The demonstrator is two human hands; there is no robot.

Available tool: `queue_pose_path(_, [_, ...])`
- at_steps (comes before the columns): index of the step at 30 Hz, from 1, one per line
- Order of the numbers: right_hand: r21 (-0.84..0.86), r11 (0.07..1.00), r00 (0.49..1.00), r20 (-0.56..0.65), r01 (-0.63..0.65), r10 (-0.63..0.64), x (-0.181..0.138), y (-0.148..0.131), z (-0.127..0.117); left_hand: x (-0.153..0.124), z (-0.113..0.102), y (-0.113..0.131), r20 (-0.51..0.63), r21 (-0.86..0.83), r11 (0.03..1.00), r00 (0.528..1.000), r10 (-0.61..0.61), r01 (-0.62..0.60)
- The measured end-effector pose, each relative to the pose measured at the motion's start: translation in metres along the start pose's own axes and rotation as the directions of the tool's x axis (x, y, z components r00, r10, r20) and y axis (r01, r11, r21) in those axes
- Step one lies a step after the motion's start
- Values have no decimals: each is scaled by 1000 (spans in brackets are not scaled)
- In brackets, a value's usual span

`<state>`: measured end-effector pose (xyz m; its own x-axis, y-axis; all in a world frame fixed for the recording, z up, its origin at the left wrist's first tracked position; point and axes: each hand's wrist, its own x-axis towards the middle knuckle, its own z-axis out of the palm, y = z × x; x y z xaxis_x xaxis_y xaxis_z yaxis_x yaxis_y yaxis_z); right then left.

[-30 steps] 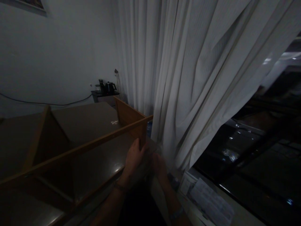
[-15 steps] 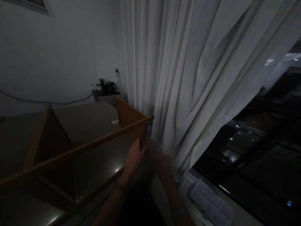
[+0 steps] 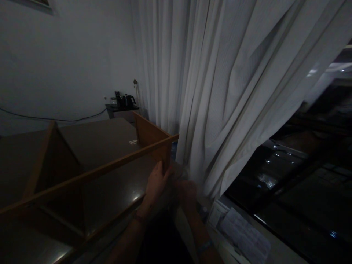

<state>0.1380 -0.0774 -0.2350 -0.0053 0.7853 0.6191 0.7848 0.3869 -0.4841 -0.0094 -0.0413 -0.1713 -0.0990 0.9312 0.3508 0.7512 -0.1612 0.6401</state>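
Note:
The room is very dark. My left hand (image 3: 156, 181) rests against the end of a wooden desk divider (image 3: 115, 163), fingers curled near its corner post. My right hand (image 3: 187, 192) is just to the right, fingers bent inward close to the left hand. Something small and pale lies between the two hands, too dim to name. Both hands sit at the right end of a dark desk top (image 3: 115, 194), beside a white curtain (image 3: 220, 91).
Wooden partitions split the desks into bays. A kettle (image 3: 127, 99) stands on a small dark table by the far wall. A cable runs along the wall. Papers (image 3: 244, 238) lie on the sill below a dark window (image 3: 297, 176).
My right hand has shifted slightly left and closer to the left hand. The view has drifted a little.

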Motion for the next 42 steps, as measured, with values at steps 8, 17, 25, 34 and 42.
queue_pose_path(8, [486,731,877,252,-480,408,2,-18,6,1,0,0,-6,-12,1000,1000,3,-3])
queue_pose_path(17, [370,850,916,287,-375,279,5,-9,4,1,3,-5,16,-8,1000,1000,2,-2])
queue_pose_path(25, [105,974,953,252,-201,170,6,-2,-1,1,3,-5,15,-36,999,1000,4,-3])
queue_pose_path(34, [421,781,878,345,-462,333,3,-15,13,1,0,0,22,-44,999,1000,-12,13])
queue_pose_path(42, [494,661,821,412,-565,395,8,-22,13,1,1,-1,15,-58,998,1000,0,1])
